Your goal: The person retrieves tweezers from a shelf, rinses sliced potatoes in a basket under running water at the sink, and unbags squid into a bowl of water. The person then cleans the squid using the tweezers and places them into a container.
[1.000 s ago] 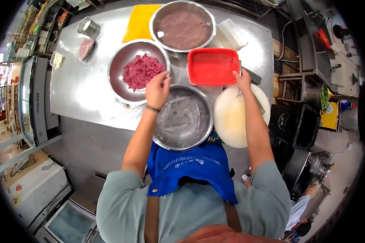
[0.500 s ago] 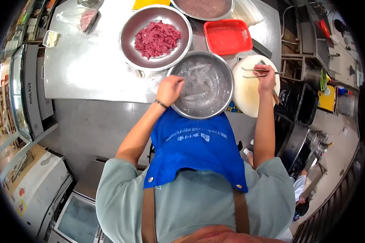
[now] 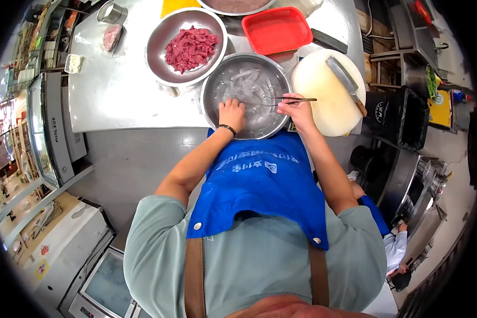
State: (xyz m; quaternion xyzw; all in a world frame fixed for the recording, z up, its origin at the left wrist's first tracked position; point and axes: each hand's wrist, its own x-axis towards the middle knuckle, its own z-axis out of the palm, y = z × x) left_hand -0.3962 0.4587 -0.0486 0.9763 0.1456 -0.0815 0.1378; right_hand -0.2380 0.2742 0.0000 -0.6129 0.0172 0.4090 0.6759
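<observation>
Steel table (image 3: 116, 108): near edge at near bowl (image 3: 259, 123), right rim just beside board (image 3: 315, 93); gap between hands inside bowl. Pale, glassy pieces (image 3: 250, 84) within. Right hand (image 3: 298, 111) pinches tweezers (image 3: 306, 99), prongs spread over bowl. Left hand (image 3: 231, 115) at left rim, grip cannot be told. Left bowl (image 3: 157, 50): red meat (image 3: 191, 49).

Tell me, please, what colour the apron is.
The apron is bright blue with white printing, seen best in the head view.

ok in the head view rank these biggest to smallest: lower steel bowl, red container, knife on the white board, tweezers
1. lower steel bowl
2. red container
3. knife
4. tweezers, partly hidden by fingers
</observation>
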